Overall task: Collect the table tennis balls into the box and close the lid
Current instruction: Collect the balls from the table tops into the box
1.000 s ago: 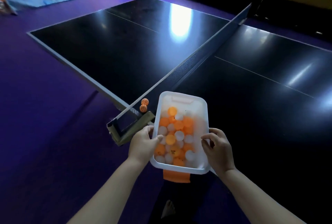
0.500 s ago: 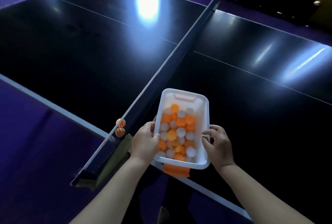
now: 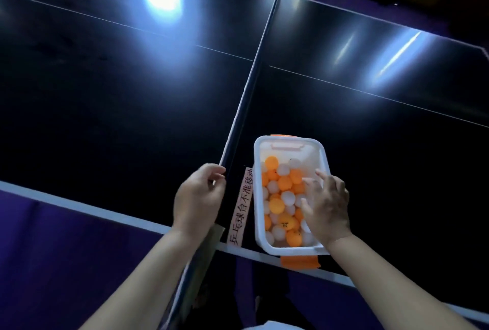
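A white plastic box [image 3: 289, 139] with orange latches stands on the dark table near its front edge, just right of the net. Several orange and white table tennis balls [image 3: 284, 183] lie inside it. My right hand [image 3: 326, 209] is over the box's right side, fingers spread above the balls, palm covering the right rim. My left hand [image 3: 198, 197] is left of the box at the net's near end, fingers curled, its back towards me and its palm hidden. No lid is in view.
The net [image 3: 254, 70] runs from near my left hand to the far side of the black table [image 3: 119, 97]. A pink paper strip with printed characters [image 3: 242, 205] lies between net and box. Purple floor surrounds the table.
The box, carried in both hands before, now rests on the table. My left hand has let go and moved left to the net. My right hand has shifted over the balls.
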The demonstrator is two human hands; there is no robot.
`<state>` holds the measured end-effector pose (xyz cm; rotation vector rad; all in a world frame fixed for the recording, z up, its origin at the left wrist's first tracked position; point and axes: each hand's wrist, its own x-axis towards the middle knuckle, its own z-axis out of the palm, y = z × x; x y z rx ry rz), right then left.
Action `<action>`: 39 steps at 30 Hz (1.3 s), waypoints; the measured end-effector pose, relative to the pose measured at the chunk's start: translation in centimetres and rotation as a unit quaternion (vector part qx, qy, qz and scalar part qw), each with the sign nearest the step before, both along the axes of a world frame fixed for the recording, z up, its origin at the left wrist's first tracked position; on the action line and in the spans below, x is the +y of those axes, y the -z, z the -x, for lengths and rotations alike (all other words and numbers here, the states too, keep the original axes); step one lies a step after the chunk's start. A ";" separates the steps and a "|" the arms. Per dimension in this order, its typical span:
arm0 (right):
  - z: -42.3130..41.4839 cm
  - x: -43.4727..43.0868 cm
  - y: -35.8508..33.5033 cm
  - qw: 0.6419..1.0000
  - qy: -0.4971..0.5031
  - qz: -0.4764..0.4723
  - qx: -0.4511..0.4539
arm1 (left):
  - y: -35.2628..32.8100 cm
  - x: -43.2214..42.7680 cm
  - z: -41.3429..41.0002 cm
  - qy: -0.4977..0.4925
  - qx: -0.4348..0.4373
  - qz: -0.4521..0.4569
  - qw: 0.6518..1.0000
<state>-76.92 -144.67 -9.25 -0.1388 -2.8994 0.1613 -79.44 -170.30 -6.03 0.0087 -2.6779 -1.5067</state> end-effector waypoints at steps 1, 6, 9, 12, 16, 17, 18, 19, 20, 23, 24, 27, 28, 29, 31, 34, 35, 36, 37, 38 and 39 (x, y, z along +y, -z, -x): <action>0.0 -0.8 0.0 1.000 -0.002 0.009 -0.001 | 0.6 -1.9 0.6 -0.018 -0.017 -0.015 1.000; -1.0 -3.2 0.3 0.999 -0.008 0.034 -0.008 | 7.3 -8.5 2.0 0.097 -0.131 0.140 0.977; -1.7 -3.8 0.3 0.999 0.005 0.037 -0.019 | 9.7 -8.6 2.0 0.234 -0.140 0.222 0.936; -2.6 -4.2 0.0 0.999 0.020 0.037 -0.020 | 10.7 -8.3 1.8 0.310 -0.109 0.287 0.900; -3.4 -4.7 0.0 0.998 0.038 0.044 -0.026 | 11.1 -8.6 1.5 0.344 -0.065 0.355 0.867; -3.5 -4.9 0.0 0.998 0.043 0.049 -0.026 | 11.3 -8.7 1.4 0.344 -0.061 0.367 0.862; -3.7 -5.2 -0.1 0.997 0.047 0.053 -0.024 | 11.5 -8.8 1.2 0.339 -0.056 0.378 0.860; -3.8 -5.5 -0.2 0.997 0.051 0.057 -0.021 | 11.8 -8.9 1.0 0.333 -0.044 0.382 0.861; -4.0 -5.8 -0.3 0.997 0.054 0.059 -0.017 | 11.9 -9.1 0.9 0.327 -0.025 0.386 0.862; -4.6 -6.4 -0.6 0.996 0.060 0.068 -0.009 | 13.1 -9.9 0.4 0.303 0.020 0.412 0.859; -4.8 -6.6 -0.7 0.995 0.065 0.074 -0.006 | 13.2 -10.1 0.3 0.293 0.026 0.412 0.863; -5.5 -6.9 -1.1 0.994 0.081 0.078 0.005 | 11.8 -10.3 0.5 0.224 -0.042 0.349 0.909; -5.8 -6.8 -1.3 0.993 0.086 0.076 0.009 | 11.3 -10.2 1.0 0.174 -0.076 0.308 0.932; -6.1 -6.7 -1.4 0.993 0.092 0.075 0.012 | 10.4 -10.0 1.4 0.133 -0.090 0.249 0.955; -6.6 -6.4 -1.5 0.991 0.103 0.077 0.019 | 7.7 -8.9 2.5 0.070 -0.063 0.135 0.986; -7.5 -5.8 -1.6 0.985 0.137 0.107 0.018 | 2.2 -5.6 3.4 0.059 0.048 0.015 0.997; -7.8 -5.4 -1.6 0.982 0.146 0.116 0.018 | 0.6 -4.3 3.2 0.093 0.078 0.006 0.993; -8.1 -5.1 -1.6 0.981 0.152 0.123 0.016 | -0.5 -3.0 2.9 0.140 0.098 0.009 0.985; -8.3 -4.7 -1.6 0.980 0.156 0.126 0.014 | -1.4 -1.7 2.4 0.190 0.106 0.015 0.976; -8.6 -4.3 -1.7 0.979 0.158 0.126 0.013 | -1.8 -0.4 1.9 0.232 0.106 0.024 0.967; -8.7 -3.9 -1.7 0.979 0.158 0.124 0.012 | -2.0 0.8 1.5 0.262 0.100 0.033 0.959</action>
